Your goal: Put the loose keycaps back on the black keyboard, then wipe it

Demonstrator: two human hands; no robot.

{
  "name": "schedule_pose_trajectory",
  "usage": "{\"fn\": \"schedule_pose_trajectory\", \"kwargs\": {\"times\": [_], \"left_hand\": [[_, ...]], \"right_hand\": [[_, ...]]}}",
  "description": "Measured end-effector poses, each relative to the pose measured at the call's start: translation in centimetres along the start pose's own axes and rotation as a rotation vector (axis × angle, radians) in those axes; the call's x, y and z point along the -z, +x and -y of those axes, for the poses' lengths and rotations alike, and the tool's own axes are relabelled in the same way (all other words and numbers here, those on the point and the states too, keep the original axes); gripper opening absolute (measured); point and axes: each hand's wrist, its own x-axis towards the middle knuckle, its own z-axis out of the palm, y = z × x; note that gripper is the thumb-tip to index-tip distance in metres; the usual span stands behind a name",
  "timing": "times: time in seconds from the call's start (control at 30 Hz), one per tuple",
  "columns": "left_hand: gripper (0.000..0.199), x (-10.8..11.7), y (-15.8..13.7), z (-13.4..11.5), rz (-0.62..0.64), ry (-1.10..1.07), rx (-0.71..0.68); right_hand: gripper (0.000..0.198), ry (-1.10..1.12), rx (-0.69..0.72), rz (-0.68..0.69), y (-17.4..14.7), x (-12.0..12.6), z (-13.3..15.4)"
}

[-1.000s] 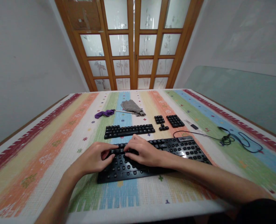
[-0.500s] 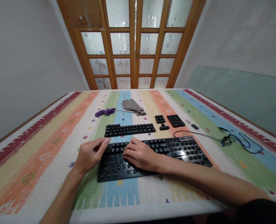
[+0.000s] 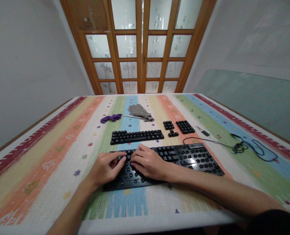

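Observation:
A black keyboard (image 3: 196, 160) lies near the table's front edge, with part of its keycaps off and bare switch posts showing. My left hand (image 3: 105, 168) rests over its left end, thumb and forefinger drawn together at the upper key rows. Whatever is between those fingertips is too small to make out. Beside it, my right hand (image 3: 148, 163) lies on the middle of the keyboard with bent, closed fingers; their tips are pressed down among the keys, and what they grip is hidden. Just behind stands a block of loose black keycaps (image 3: 137, 136) laid out in rows.
Smaller keycap groups (image 3: 185, 127) lie at the back right, near a small tool with a black handle (image 3: 205, 133). The keyboard cable (image 3: 240, 147) is coiled on the right. A grey cloth (image 3: 140, 111), a purple cloth (image 3: 110, 118) and a thin stick (image 3: 131, 116) lie farther back.
My left hand has moved right and slightly down, from the keyboard's upper left corner onto its key rows. My right hand stays almost in place.

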Motion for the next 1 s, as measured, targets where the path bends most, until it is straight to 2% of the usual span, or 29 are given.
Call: {"fn": "schedule_pose_trajectory", "kwargs": {"times": [0.17, 0.4, 0.77, 1.0], "left_hand": [[0.020, -0.2, -0.1, 0.1, 0.051, 0.023, -0.020], [0.019, -1.0, -0.1, -0.1, 0.110, 0.046, -0.096], [0.018, -1.1, -0.2, -0.2, 0.171, 0.026, -0.050], [0.018, -1.3, -0.2, 0.0, 0.194, -0.003, -0.044]], "right_hand": [[0.013, -0.059, 0.014, 0.035, 0.1, 0.8, 0.2], [0.012, 0.063, -0.027, 0.003, 0.0, 0.8, -0.4], [0.005, 0.124, -0.113, 0.042, 0.4, 1.3, -0.1], [0.007, 0.136, -0.112, 0.046, 0.3, 1.4, 0.1]]}}
